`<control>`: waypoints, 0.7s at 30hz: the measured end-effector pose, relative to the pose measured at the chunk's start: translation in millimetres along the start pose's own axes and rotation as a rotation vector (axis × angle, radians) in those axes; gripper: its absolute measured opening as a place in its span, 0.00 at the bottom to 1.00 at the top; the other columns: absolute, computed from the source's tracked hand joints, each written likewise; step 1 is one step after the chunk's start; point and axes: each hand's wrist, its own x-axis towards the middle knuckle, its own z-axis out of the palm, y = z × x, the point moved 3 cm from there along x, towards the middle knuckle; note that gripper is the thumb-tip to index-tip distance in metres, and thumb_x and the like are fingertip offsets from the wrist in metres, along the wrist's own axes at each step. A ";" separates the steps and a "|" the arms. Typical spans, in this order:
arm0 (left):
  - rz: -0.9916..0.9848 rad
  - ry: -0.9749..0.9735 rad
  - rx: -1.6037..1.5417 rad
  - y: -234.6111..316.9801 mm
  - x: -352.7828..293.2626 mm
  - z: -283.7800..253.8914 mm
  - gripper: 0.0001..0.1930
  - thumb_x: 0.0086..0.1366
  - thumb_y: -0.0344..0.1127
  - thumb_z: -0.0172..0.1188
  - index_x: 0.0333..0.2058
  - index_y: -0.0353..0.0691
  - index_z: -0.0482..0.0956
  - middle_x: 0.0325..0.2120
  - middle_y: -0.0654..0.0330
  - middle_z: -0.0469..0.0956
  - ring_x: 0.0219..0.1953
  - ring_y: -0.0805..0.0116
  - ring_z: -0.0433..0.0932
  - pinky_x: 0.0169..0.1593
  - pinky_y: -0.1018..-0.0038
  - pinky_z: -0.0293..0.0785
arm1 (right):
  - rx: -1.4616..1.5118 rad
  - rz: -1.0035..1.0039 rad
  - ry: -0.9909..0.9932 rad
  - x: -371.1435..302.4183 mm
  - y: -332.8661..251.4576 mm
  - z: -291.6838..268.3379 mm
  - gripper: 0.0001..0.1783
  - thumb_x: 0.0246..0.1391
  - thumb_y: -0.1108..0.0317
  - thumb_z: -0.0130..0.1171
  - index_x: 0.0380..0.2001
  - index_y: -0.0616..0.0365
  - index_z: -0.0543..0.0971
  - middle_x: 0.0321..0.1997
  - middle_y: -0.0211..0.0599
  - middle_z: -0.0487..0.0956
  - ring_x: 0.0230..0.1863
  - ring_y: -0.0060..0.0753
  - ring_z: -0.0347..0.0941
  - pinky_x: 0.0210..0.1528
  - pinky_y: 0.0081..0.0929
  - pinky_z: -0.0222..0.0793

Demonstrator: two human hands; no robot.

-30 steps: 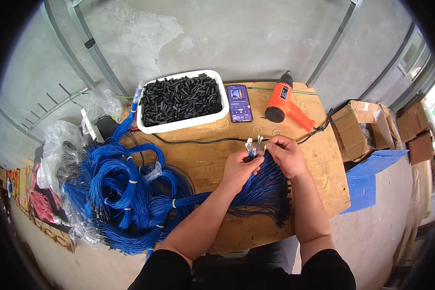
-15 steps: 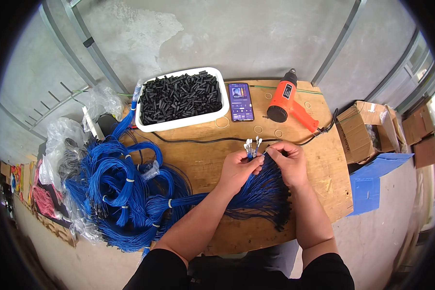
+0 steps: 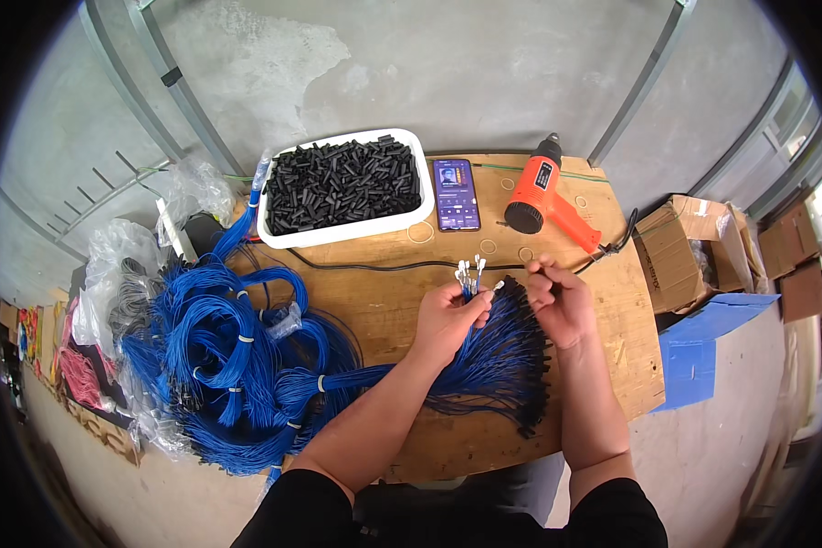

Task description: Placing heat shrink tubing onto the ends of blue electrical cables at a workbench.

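Note:
A small bunch of blue wires with silvery-white terminals (image 3: 470, 272) is gripped in my left hand (image 3: 446, 320), the tips standing up above the fingers. One terminal (image 3: 498, 285) leans out to the right of the bunch. My right hand (image 3: 562, 301) is a little to the right, apart from the wires. Its fingers are curled together at the tips, and whatever they may pinch is too small to make out. Beneath both hands a fan of blue wires (image 3: 493, 361) lies spread on the table, with black sleeves (image 3: 537, 393) along its ends.
A white tub (image 3: 420, 215) of short black tubes stands at the back of the wooden table (image 3: 374, 274). Beside it lie a phone (image 3: 458, 196), an orange heat gun (image 3: 543, 192) and rubber bands (image 3: 489, 247). Coiled blue wire bundles (image 3: 219, 338) fill the left. Cardboard boxes (image 3: 694, 237) stand right.
My right hand has drawn away from the terminals, to the right and slightly up. One terminal now sticks out beside my left hand, which stays nearly in place.

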 end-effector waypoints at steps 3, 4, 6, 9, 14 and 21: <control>-0.018 0.009 0.028 0.5 1.0 2.4 0.07 0.65 0.30 0.65 0.37 0.31 0.80 0.27 0.60 0.79 0.27 0.76 0.76 0.30 0.78 0.73 | 0.174 -0.042 0.105 13.5 -17.1 -37.9 0.09 0.60 0.81 0.48 0.43 0.66 0.72 0.40 0.45 0.74 0.31 0.26 0.65 0.29 0.17 0.63; -0.022 0.016 0.031 0.6 0.9 2.6 0.08 0.65 0.30 0.65 0.37 0.31 0.80 0.27 0.60 0.79 0.27 0.76 0.76 0.30 0.78 0.72 | 0.242 -0.032 0.081 14.6 -21.2 -42.7 0.09 0.59 0.82 0.47 0.43 0.67 0.72 0.41 0.46 0.74 0.32 0.27 0.66 0.31 0.18 0.64; -0.025 0.030 0.036 0.8 0.5 0.6 0.08 0.65 0.31 0.65 0.37 0.31 0.80 0.27 0.60 0.79 0.27 0.76 0.75 0.30 0.78 0.72 | 0.313 -0.014 0.056 15.2 -20.0 -33.4 0.10 0.59 0.83 0.47 0.43 0.68 0.73 0.41 0.47 0.74 0.33 0.28 0.67 0.33 0.19 0.66; -0.031 0.032 0.038 1.0 0.4 0.0 0.08 0.65 0.31 0.64 0.37 0.31 0.79 0.27 0.60 0.78 0.26 0.76 0.75 0.30 0.78 0.72 | 0.210 -0.122 0.221 11.5 -19.0 -25.9 0.11 0.59 0.83 0.47 0.45 0.69 0.72 0.43 0.48 0.74 0.34 0.29 0.68 0.34 0.18 0.67; -0.021 0.020 0.059 2.1 1.2 1.9 0.08 0.65 0.31 0.64 0.37 0.31 0.79 0.26 0.60 0.78 0.26 0.76 0.75 0.30 0.78 0.71 | 0.092 -0.129 0.179 12.3 -16.5 -24.7 0.10 0.62 0.82 0.46 0.46 0.69 0.72 0.42 0.49 0.75 0.34 0.29 0.68 0.32 0.15 0.67; -0.003 0.034 0.059 0.0 2.0 1.9 0.07 0.65 0.30 0.64 0.35 0.31 0.79 0.24 0.63 0.78 0.24 0.78 0.74 0.27 0.80 0.71 | 0.197 -0.074 0.076 16.3 -16.6 -38.3 0.06 0.68 0.75 0.45 0.44 0.63 0.71 0.40 0.44 0.75 0.25 0.20 0.63 0.19 0.13 0.58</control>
